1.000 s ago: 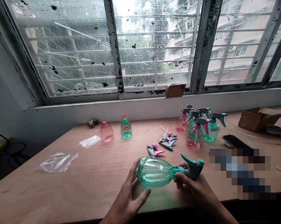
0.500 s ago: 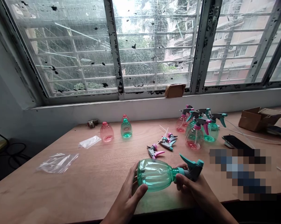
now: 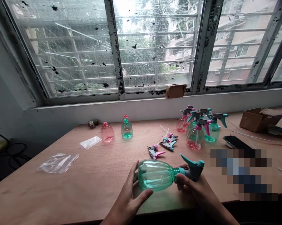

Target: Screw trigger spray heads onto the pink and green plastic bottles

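Observation:
A translucent green spray bottle (image 3: 156, 175) lies on its side in the air above the table's front, its base to the left. My left hand (image 3: 131, 197) is curved around the base end, fingers partly hidden behind the bottle and thumb along its lower side. At the neck, my right hand (image 3: 190, 184) pinches the teal collar (image 3: 181, 171). The dark grey spray head (image 3: 194, 171) with its teal trigger sits on the neck and points right. Just beyond the bottle lie several loose spray heads (image 3: 155, 152) with pink or teal parts and thin tubes.
Red (image 3: 107, 133) and green (image 3: 127, 129) bottles without heads stand at the back left. Several bottles with spray heads (image 3: 195, 139) are grouped at the back right. Plastic bags (image 3: 58, 163) lie left; a phone (image 3: 239, 144) and cardboard box (image 3: 260, 120) lie right.
My left thumb has slid right along the bottle's lower side, and the left fingers have shifted slightly. The bottle has turned a little about its length. My right hand keeps its place at the collar.

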